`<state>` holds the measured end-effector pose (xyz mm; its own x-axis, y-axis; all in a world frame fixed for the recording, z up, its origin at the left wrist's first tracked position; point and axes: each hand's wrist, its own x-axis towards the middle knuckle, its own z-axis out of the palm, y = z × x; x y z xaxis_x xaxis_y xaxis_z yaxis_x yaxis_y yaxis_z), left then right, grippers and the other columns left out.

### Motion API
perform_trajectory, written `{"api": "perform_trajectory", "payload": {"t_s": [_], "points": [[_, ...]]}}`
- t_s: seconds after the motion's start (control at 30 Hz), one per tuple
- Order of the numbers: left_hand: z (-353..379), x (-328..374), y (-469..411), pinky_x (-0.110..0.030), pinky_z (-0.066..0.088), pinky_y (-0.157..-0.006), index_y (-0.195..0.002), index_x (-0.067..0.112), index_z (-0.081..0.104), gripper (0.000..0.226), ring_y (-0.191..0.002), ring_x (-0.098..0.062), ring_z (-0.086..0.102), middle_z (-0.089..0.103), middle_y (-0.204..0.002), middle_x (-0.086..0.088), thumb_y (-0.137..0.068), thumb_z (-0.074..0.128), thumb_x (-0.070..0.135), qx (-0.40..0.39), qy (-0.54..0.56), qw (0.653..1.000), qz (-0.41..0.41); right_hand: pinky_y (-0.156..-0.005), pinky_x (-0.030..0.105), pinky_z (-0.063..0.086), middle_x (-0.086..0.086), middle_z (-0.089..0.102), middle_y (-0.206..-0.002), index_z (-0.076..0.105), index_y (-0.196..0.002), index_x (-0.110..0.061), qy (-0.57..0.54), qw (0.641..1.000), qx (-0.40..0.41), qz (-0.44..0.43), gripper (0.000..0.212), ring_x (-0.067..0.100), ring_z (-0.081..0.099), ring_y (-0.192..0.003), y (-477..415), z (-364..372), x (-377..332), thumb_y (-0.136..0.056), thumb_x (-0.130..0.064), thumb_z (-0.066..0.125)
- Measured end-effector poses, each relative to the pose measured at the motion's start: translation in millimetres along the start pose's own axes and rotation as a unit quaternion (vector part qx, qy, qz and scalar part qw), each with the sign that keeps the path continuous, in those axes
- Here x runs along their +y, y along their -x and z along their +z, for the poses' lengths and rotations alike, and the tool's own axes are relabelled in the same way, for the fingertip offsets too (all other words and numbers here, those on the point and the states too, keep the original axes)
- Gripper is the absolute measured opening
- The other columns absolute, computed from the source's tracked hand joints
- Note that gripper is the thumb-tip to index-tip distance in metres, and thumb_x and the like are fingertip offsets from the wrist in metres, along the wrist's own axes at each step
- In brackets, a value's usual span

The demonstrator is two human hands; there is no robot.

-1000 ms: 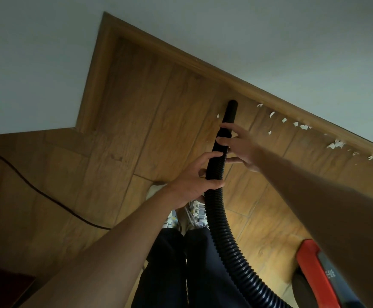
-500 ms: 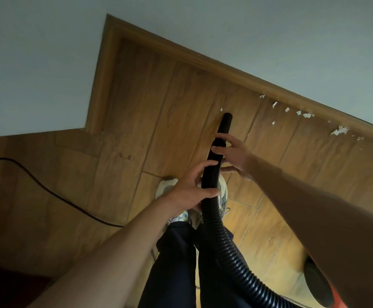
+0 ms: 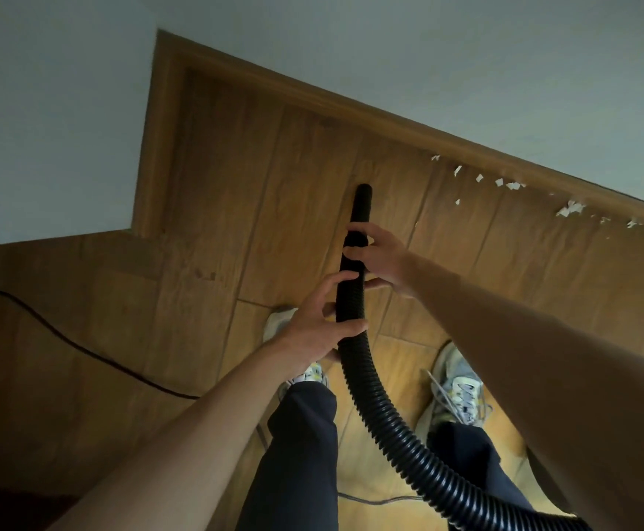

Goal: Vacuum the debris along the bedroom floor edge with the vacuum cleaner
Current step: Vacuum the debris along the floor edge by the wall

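Observation:
A black ribbed vacuum hose (image 3: 362, 381) runs up from the lower right and ends in a smooth black nozzle (image 3: 362, 203) pointing at the wooden floor. My left hand (image 3: 318, 331) grips the ribbed part from the left. Higher up, my right hand (image 3: 378, 258) grips the nozzle's base from the right. Several white paper scraps (image 3: 570, 208) lie along the wooden skirting board (image 3: 351, 105) to the right of the nozzle tip, apart from it. The floor under the tip is bare wood.
A black power cord (image 3: 83, 348) curves across the floor at left. My two feet in pale sneakers (image 3: 458, 389) stand below the hose. Grey-white walls (image 3: 427, 51) meet in a corner at upper left. A thin grey cable (image 3: 374, 500) lies between my legs.
The nozzle has pulled back from the skirting board toward me. I have stepped back with my feet apart, and the red vacuum body has left the view. Both hands keep their grip.

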<state>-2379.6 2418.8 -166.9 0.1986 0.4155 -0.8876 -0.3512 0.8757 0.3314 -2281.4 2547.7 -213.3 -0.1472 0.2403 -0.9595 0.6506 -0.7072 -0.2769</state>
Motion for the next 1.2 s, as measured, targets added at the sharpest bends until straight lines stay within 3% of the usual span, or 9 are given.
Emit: {"api": "perform_trajectory", "payload": {"t_s": [0.1, 0.4, 0.6, 0.7, 0.87, 0.97, 1.2], "points": [[4, -1, -2, -0.049, 0.062, -0.078, -0.129, 0.047, 0.051, 0.065, -0.109, -0.021, 0.065, 0.060, -0.125, -0.002, -0.088, 0.072, 0.002, 0.011, 0.011, 1.000, -0.002, -0.060, 0.029, 0.052, 0.005, 0.057, -0.124, 0.047, -0.139, -0.036, 0.002, 1.000, -0.004, -0.007, 0.049, 0.017, 0.062, -0.095, -2, -2, -2, -0.098, -0.013, 0.058], [27, -4, -9, -0.039, 0.063, -0.070, -0.123, 0.053, 0.053, 0.063, -0.112, -0.023, 0.065, 0.062, -0.127, -0.004, -0.089, 0.072, 0.004, 0.017, -0.024, 0.999, -0.012, -0.059, 0.028, 0.052, 0.000, 0.054, -0.116, 0.048, -0.139, -0.036, -0.015, 0.999, 0.008, -0.031, 0.048, 0.010, 0.058, -0.089, 0, -20, 20, -0.098, -0.012, 0.055], [60, -10, -18, -0.060, 0.059, -0.080, -0.120, 0.055, 0.054, 0.067, -0.102, -0.035, 0.070, 0.065, -0.120, -0.007, -0.086, 0.073, 0.000, 0.026, -0.056, 0.998, -0.010, -0.054, 0.023, 0.050, -0.003, 0.055, -0.106, 0.048, -0.136, -0.035, -0.032, 0.999, 0.025, -0.035, 0.044, 0.009, 0.058, -0.086, 4, -52, 46, -0.098, -0.012, 0.056], [79, -14, -22, -0.060, 0.059, -0.081, -0.120, 0.054, 0.054, 0.068, -0.102, -0.035, 0.070, 0.065, -0.120, -0.007, -0.086, 0.073, -0.001, 0.021, -0.070, 0.997, -0.008, -0.050, 0.021, 0.051, 0.001, 0.054, -0.114, 0.045, -0.140, -0.034, -0.029, 0.999, 0.025, -0.032, 0.048, 0.010, 0.059, -0.087, 7, -70, 60, -0.098, -0.013, 0.057], [104, -19, -30, -0.053, 0.061, -0.082, -0.130, 0.047, 0.052, 0.070, -0.103, -0.034, 0.069, 0.064, -0.123, -0.010, -0.086, 0.071, -0.005, 0.002, -0.061, 0.998, -0.020, -0.051, 0.021, 0.052, -0.005, 0.055, -0.099, 0.046, -0.141, -0.031, -0.042, 0.998, 0.034, -0.031, 0.047, 0.011, 0.062, -0.084, 11, -98, 80, -0.098, -0.014, 0.058], [115, -20, -36, -0.046, 0.062, -0.078, -0.132, 0.044, 0.051, 0.070, -0.103, -0.033, 0.069, 0.062, -0.123, -0.010, -0.087, 0.070, -0.006, -0.008, -0.059, 0.998, -0.020, -0.057, 0.024, 0.053, -0.003, 0.057, -0.102, 0.047, -0.141, -0.030, -0.050, 0.997, 0.044, -0.043, 0.047, 0.013, 0.063, -0.086, 13, -111, 90, -0.098, -0.017, 0.060], [133, -17, -50, -0.055, 0.060, -0.083, -0.129, 0.048, 0.052, 0.070, -0.103, -0.036, 0.068, 0.061, -0.125, -0.012, -0.086, 0.072, -0.002, -0.011, -0.064, 0.998, -0.010, -0.054, 0.024, 0.055, 0.010, 0.060, -0.117, 0.049, -0.140, -0.030, -0.053, 0.995, 0.069, -0.056, 0.047, 0.017, 0.066, -0.087, 14, -130, 93, -0.096, -0.021, 0.063]]}}
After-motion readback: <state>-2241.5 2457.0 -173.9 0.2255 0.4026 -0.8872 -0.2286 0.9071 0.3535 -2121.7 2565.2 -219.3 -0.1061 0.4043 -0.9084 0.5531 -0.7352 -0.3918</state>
